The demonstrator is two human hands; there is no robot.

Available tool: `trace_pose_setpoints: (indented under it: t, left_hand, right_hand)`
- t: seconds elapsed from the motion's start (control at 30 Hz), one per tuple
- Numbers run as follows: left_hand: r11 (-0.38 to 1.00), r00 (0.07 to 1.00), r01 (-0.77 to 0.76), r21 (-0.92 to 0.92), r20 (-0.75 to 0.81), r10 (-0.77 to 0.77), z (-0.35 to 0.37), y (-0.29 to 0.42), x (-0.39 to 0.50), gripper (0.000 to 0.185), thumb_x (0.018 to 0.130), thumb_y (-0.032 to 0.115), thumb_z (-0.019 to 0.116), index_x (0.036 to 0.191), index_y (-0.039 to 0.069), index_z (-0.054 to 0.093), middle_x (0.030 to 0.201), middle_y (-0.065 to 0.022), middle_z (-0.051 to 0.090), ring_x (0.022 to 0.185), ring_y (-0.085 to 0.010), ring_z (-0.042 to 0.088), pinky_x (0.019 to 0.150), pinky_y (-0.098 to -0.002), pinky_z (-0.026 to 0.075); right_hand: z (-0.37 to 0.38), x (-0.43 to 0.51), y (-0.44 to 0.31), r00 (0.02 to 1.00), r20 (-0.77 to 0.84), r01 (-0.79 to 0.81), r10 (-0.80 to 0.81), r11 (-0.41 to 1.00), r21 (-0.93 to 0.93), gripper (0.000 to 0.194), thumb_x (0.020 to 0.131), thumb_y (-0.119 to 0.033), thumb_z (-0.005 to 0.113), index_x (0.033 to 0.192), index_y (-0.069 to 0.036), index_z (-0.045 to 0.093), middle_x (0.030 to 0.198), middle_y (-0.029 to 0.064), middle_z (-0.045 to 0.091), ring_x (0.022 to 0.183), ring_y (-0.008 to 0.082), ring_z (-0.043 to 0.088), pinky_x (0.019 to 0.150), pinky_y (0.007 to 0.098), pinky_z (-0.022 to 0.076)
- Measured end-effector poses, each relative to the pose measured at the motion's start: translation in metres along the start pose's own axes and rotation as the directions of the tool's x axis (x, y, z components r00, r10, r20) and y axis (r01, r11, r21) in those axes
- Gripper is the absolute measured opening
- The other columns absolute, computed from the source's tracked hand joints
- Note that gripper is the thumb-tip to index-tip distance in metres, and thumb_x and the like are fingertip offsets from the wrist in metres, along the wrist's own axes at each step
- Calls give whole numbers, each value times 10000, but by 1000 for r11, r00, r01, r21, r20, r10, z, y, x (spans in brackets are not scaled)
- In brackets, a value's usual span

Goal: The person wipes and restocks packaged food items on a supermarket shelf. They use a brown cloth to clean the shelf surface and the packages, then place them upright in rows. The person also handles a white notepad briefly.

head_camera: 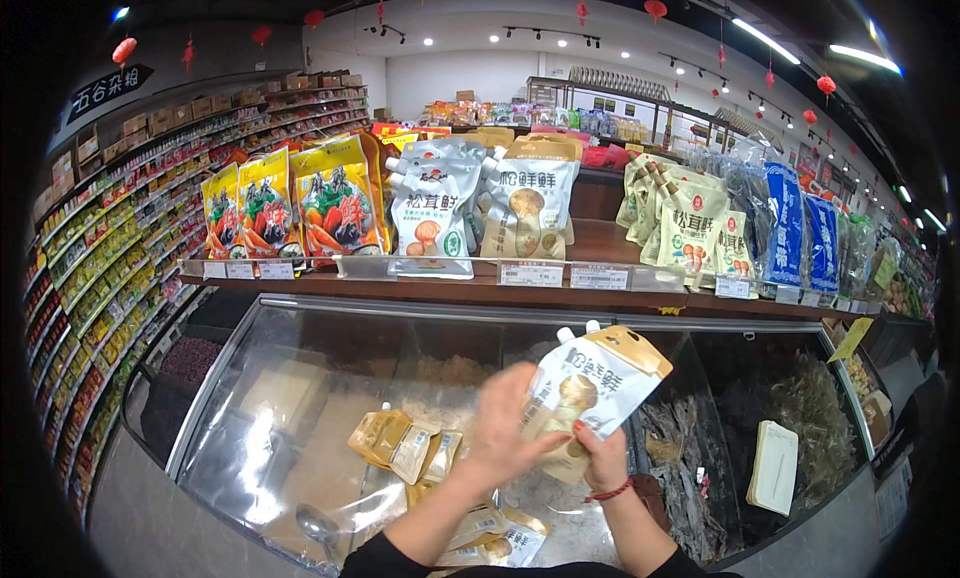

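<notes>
Over the display case I hold white-and-tan spouted seasoning pouches (611, 383), tilted; two white caps at the top suggest that two are stacked. My right hand (606, 458), with a red cord at the wrist, grips their lower right edge, thumb on the front. My left hand (501, 428) is along the left side, its fingers blurred and its thumb near the lower front. Below and to the left, several similar pouches (405, 439) lie on the clear cover. More pouches (517, 540) lie nearer me, partly behind my left forearm.
Ahead, a brown shelf (600, 236) carries yellow seasoning bags (341, 195), grey-white pouches (433, 210), tan pouches (529, 199) and pale green pouches (686, 218). A price-tag rail (531, 273) edges it. A metal scoop (319, 525) and a white pad (774, 467) are around the case (217, 398).
</notes>
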State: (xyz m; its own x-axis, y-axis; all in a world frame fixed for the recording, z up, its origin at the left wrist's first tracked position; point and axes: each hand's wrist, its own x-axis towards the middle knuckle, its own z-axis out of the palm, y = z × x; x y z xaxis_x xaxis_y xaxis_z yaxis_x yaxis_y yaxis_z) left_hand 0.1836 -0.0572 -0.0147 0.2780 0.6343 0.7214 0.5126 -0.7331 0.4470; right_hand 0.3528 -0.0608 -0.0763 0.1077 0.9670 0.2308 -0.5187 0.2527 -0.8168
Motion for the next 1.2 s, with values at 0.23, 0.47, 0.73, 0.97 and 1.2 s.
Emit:
trace_pose_setpoints:
  t: [0.23,0.47,0.73,0.97,1.2]
  left_hand:
    - [505,762,630,-590,597,-252,-14,-26,-24,861,671,259,744,1324,-25,261,1268,-152,428,1157,-224,423,977,-348,344]
    - [700,889,437,-565,391,-239,-40,-19,18,750,674,219,756,1268,-3,355,1169,-121,508,1070,-201,488,926,-331,389]
    - [813,966,257,-523,118,-229,-76,-50,163,601,774,300,669,1218,-25,427,1099,-100,557,966,-146,541,823,-282,442]
    - [833,939,326,-447,254,-231,-68,-105,232,660,682,288,758,1174,-36,461,1064,-103,590,942,-151,557,828,-276,442]
    - [832,950,299,-467,226,-214,-59,-127,232,728,664,270,789,1171,-71,392,1081,-127,561,951,-151,553,842,-264,441]
  right_hand:
    - [-3,4,-42,884,387,-262,263,963,-55,561,745,-63,621,1241,44,382,1174,129,517,1045,209,528,882,309,433]
    - [44,59,-79,910,415,156,21,908,-388,743,728,-97,699,1306,11,244,1195,98,459,1105,172,461,917,320,409]
    - [100,155,-140,825,548,424,-140,794,-436,703,649,-62,770,1218,-22,358,1145,105,516,1035,188,536,871,323,470]
    - [107,260,-126,858,513,365,-10,716,-596,654,706,-128,753,1213,17,367,1110,111,536,986,165,546,839,306,469]
    - [107,282,-114,807,590,431,-14,697,-573,721,672,-190,784,1214,36,366,1121,123,534,994,154,533,863,293,444]
